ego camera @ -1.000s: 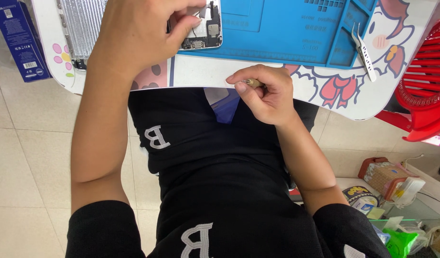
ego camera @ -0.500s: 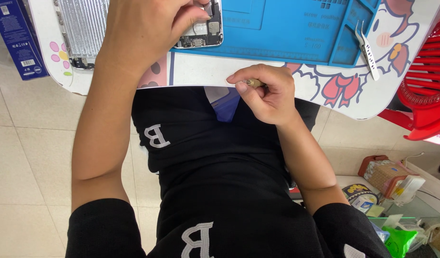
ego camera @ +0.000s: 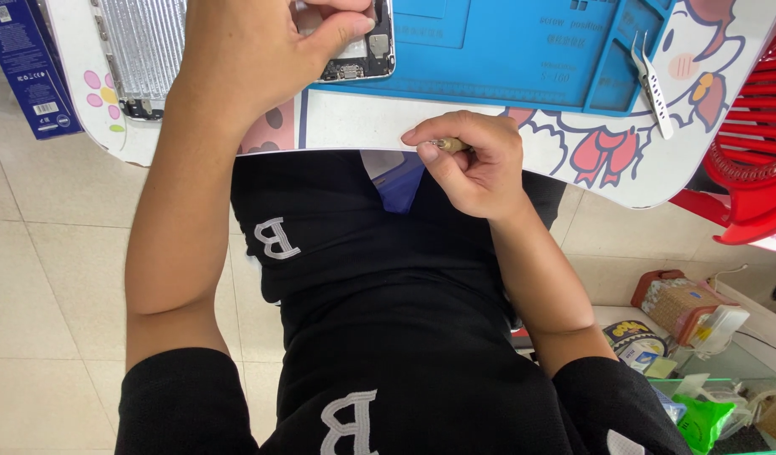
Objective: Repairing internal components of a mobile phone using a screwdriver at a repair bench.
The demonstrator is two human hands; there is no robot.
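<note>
Left hand grips an opened phone on the blue mat; right hand pinches a small tool

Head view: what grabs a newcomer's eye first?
The opened phone at the top edge of the bright blue work mat, pinned by the left hand. Nearer the body, the right hand at the table's near edge, curled around a small metal-tipped tool. Tweezers lie on the mat's right side.
</note>
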